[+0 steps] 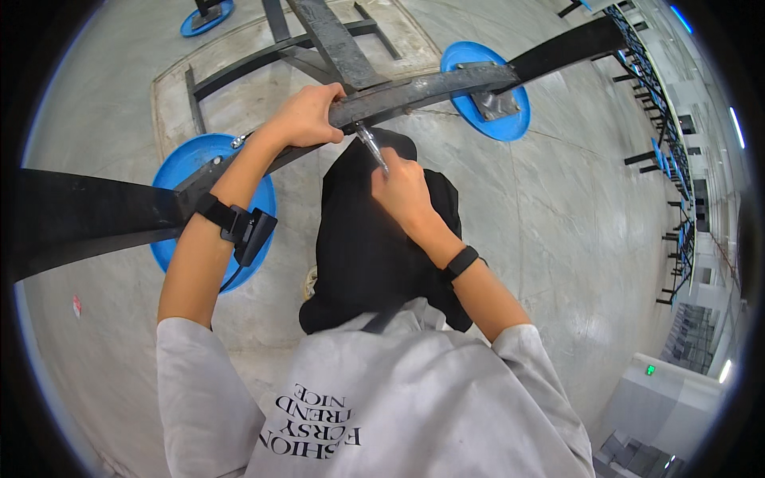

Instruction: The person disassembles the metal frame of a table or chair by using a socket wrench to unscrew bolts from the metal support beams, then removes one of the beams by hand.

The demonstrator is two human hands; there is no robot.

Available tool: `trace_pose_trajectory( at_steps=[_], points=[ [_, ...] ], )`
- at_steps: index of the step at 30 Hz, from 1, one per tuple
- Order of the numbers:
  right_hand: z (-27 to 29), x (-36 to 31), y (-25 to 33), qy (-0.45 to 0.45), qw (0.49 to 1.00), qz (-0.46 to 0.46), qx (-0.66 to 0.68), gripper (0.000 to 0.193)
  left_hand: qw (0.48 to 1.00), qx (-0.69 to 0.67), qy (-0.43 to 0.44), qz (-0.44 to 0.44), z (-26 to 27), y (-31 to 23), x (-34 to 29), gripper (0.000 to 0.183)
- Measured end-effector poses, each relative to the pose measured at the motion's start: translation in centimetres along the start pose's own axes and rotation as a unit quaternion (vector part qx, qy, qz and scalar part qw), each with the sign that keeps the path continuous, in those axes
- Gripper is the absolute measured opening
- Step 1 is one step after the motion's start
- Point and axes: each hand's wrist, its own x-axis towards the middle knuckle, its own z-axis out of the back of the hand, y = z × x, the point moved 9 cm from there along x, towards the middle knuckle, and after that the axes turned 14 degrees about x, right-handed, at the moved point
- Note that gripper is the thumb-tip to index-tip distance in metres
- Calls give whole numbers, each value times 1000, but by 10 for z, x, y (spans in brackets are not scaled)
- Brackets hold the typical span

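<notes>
A black metal bar (434, 86) runs across in front of me, part of an upturned table-like frame. My left hand (307, 117) is closed around the bar near its middle, thumb on the near side and fingers over the top. In my right hand (404, 193) is a silver wrench (370, 145), its far end against the near side of the bar, just right of my left thumb. The fitting it meets is too small to make out. A small shiny metal piece (239, 141) shows by the bar, beside my left forearm.
Blue round discs (498, 115) sit under the bar at right and left (171, 255). Thick black legs extend left (96, 215) and right (570, 49). Beyond the bar, a black crosspiece (335, 40) lies over a worn board (239, 68). More black frames (661, 119) line the right.
</notes>
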Motion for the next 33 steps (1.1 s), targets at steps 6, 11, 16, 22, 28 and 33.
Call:
trace_pose_trajectory(
  at_steps=[6, 11, 16, 22, 28, 33],
  points=[
    [1, 2, -2, -6, 1000, -17, 17, 15, 1000, 13, -8, -3, -3, 3, 10, 56],
    [3, 1, 0, -33, 987, -72, 137, 14, 999, 21, 27, 32, -2, 3, 5, 60],
    [-2, -3, -16, -35, 969, -130, 209, 17, 998, 18, 62, 17, -2, 5, 8, 63],
    [-8, -10, -6, -65, 980, -104, 159, 13, 993, 47, 111, 6, 0, 0, 10, 66],
    [-8, -8, -14, -101, 958, -127, 234, 17, 987, 81, 136, -18, 8, -11, 6, 59],
    [-10, -12, -22, -113, 928, -192, 300, 22, 970, 36, 241, 26, -5, 18, 9, 44]
  ],
)
